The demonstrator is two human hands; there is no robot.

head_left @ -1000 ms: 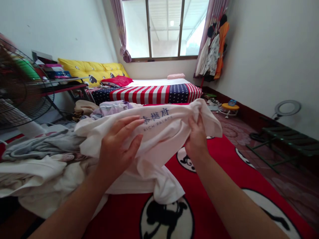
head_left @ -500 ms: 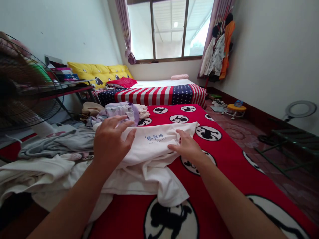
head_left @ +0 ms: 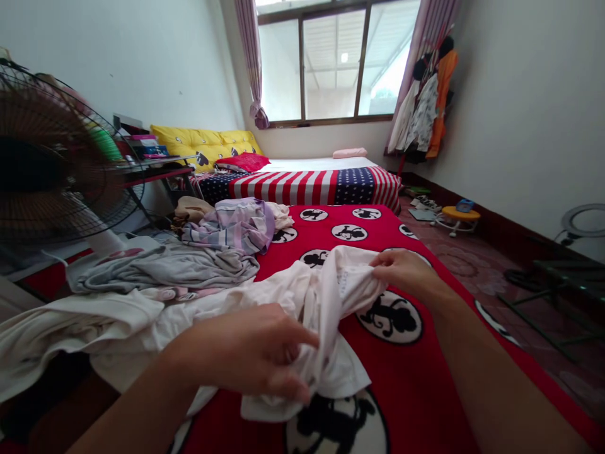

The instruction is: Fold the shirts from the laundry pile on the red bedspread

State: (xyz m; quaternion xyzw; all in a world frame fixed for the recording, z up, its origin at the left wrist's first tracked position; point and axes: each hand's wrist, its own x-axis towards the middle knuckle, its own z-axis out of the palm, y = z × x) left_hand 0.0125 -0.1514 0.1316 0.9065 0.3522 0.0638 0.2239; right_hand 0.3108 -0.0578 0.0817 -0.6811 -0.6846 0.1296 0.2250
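Note:
A white T-shirt with small dark lettering lies bunched and partly lifted on a red blanket patterned with black figures in white circles. My right hand pinches the shirt's far right part between thumb and fingers. At the shirt's near left side, my left hand has thumb and index finger apart. Its fingertips are against or just beside the raised cloth, with no firm grip showing. Part of the lettering is hidden in the folds.
Grey clothing, cream clothing and a lilac checked garment lie to the left. A standing fan is beyond them. A striped bed stands at the back; a yellow stool is at right.
The shirt went from lying flat with its lettering facing up to bunched and lifted. My right hand has closed on its right part; my left hand has come down nearer to me.

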